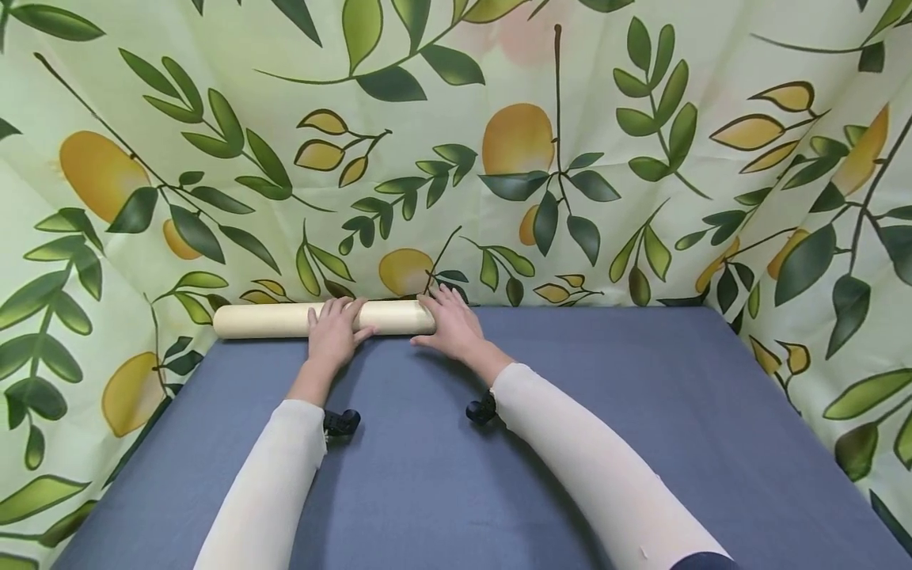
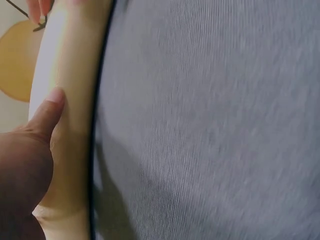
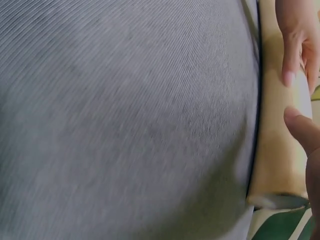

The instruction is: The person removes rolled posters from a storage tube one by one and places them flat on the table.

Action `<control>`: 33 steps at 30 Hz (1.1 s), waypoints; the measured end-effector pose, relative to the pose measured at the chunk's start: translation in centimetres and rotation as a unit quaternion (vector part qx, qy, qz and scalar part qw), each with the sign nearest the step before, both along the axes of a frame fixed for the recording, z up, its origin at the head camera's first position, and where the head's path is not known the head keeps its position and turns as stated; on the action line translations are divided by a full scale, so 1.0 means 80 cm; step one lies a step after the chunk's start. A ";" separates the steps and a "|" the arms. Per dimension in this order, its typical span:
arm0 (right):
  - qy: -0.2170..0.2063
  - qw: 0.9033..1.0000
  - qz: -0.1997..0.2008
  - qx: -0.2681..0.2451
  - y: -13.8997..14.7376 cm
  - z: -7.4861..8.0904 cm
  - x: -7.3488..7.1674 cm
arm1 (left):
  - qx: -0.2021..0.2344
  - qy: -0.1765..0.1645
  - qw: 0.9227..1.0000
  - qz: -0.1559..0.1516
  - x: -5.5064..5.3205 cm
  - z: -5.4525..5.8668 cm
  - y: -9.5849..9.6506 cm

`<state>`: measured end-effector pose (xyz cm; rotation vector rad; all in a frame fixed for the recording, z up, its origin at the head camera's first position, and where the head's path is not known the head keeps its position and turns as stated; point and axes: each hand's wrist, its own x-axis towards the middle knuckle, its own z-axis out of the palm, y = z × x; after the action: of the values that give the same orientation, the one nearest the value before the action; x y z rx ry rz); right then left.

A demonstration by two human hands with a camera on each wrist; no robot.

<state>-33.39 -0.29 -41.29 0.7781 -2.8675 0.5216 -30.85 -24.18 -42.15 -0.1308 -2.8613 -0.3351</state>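
Note:
A long cream-coloured roll lies crosswise along the table's far edge. On it, right of its middle, rests my left hand, fingers spread over the top and thumb out to the right. The left wrist view shows that thumb lying straight along the smooth roll. My right hand touches the roll's right end, its fingers reaching forward over it. From the right wrist, the roll shows a round grey end, with the right thumb on its upper side.
A blue-grey ribbed cloth covers the table. Behind it and at both sides hangs a curtain printed with leaves and yellow fruit, right up against the far edge. Black wrist devices sit at both cuffs.

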 end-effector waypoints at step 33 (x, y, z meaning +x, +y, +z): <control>0.055 0.998 0.012 -0.029 0.066 -0.024 0.017 | -0.002 0.054 0.998 -0.005 0.025 -0.019 0.068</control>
<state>-32.05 4.98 -43.23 0.8070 -2.7328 0.5450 -28.81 -18.72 -43.67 -0.1605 -2.7547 -0.3142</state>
